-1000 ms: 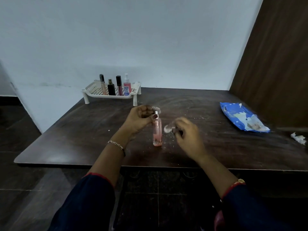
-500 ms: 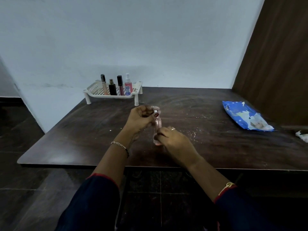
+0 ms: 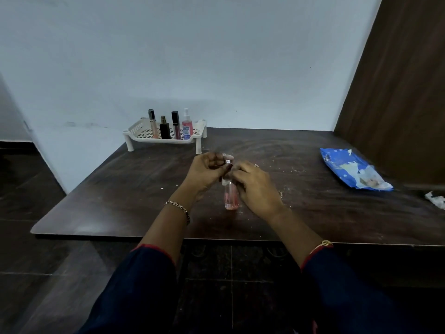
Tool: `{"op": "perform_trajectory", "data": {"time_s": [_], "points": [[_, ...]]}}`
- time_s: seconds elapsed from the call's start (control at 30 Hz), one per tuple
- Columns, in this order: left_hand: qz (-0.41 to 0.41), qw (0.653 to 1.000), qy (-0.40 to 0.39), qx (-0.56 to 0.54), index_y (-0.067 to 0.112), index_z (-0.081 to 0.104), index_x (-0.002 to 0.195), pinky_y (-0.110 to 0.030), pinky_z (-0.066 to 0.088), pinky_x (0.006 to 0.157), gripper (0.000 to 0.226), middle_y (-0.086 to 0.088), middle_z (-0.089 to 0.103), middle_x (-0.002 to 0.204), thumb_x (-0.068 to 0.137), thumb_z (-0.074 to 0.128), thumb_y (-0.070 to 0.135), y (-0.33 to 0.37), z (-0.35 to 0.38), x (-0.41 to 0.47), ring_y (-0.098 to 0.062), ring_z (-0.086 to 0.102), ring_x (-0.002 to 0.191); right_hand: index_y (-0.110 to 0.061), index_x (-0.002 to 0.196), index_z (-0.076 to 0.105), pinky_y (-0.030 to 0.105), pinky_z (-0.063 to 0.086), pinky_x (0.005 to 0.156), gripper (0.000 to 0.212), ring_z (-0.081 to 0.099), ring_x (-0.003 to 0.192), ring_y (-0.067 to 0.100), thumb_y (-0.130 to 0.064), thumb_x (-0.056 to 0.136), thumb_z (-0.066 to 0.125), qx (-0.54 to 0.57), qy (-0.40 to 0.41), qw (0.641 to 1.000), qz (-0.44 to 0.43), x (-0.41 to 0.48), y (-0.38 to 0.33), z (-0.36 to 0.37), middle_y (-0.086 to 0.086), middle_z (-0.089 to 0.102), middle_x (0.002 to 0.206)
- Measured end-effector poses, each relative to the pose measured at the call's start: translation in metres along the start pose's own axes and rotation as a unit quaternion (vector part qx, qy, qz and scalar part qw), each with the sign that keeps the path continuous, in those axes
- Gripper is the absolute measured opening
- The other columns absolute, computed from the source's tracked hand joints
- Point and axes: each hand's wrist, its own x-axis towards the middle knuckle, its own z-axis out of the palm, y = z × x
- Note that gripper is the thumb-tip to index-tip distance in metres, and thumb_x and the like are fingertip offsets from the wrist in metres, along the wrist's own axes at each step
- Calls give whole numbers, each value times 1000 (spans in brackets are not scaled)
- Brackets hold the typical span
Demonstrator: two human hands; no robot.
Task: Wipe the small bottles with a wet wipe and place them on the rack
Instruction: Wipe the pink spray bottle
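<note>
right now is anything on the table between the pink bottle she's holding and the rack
Nothing visible. The pink bottle stands upright between both hands, and the dark table between it and the white rack is bare. Four bottles already fill the rack's right part; its left end is free.

Dark wood-grain table (image 3: 120,189), smooth with a dull sheen, scattered with pale crumbs. White plastic rack (image 3: 166,138) with a perforated floor, matt. On it, 4 small containers: 2 slim tubes with glossy black caps, 1 glossy black bottle (image 3: 165,131), 1 translucent pink spray bottle (image 3: 187,127). Clear pink bottle (image 3: 230,196), glossy, with a shiny metallic collar at the top. Blue wipes packet (image 3: 351,169), crinkled glossy plastic film. Crumpled white wipe (image 3: 435,200), soft and matt. Wall (image 3: 216,56) painted, matt. Right panel (image 3: 404,92) brown wood grain, matt.
</note>
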Motion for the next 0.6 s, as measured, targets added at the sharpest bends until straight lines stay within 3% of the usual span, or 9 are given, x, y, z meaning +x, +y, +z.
{"op": "perform_trajectory", "data": {"time_s": [0.23, 0.37, 0.47, 0.53, 0.6], "points": [[-12, 998, -21, -51, -1, 62, 106, -30, 56, 73, 22, -9, 68, 95, 84, 60, -5, 0, -5, -4, -16, 65, 84, -14, 94, 72, 20, 41, 70, 15, 61, 88, 17, -13, 82, 63, 12, -107, 994, -13, -30, 1, 5, 0, 63, 102], [-13, 997, -46, -65, 8, 64, 97, -29, 57, 71, 18, -7, 70, 95, 85, 59, -4, 2, -8, -6, -21, 65, 89, -15, 101, 70, 29, 49, 80, 22, 61, 96, 20, -8, 83, 61, -9, -158, 987, -24, -38, 2, 10, 0, 61, 113], [-5, 996, -67, -58, 6, 63, 99, -30, 56, 78, 18, -7, 72, 98, 85, 59, -3, 1, -14, -7, -20, 68, 92, -15, 103, 70, 26, 46, 83, 24, 60, 100, 19, -7, 82, 61, 0, -189, 981, -38, -40, 8, 7, 0, 62, 116], [3, 995, -82, -60, 7, 64, 100, -28, 56, 83, 18, -7, 72, 102, 85, 59, -2, 1, -18, -8, -19, 68, 97, -15, 97, 71, 25, 45, 81, 19, 61, 96, 20, -7, 81, 63, 9, -185, 983, -15, -39, 15, 0, 2, 64, 106], [6, 994, -100, -53, 9, 64, 101, -27, 54, 86, 20, -5, 71, 108, 85, 59, -1, 3, -21, -9, -20, 66, 105, -11, 89, 71, 27, 47, 77, 15, 61, 90, 22, -2, 79, 63, 26, -130, 991, 23, -34, 22, -6, 4, 62, 97]]}}
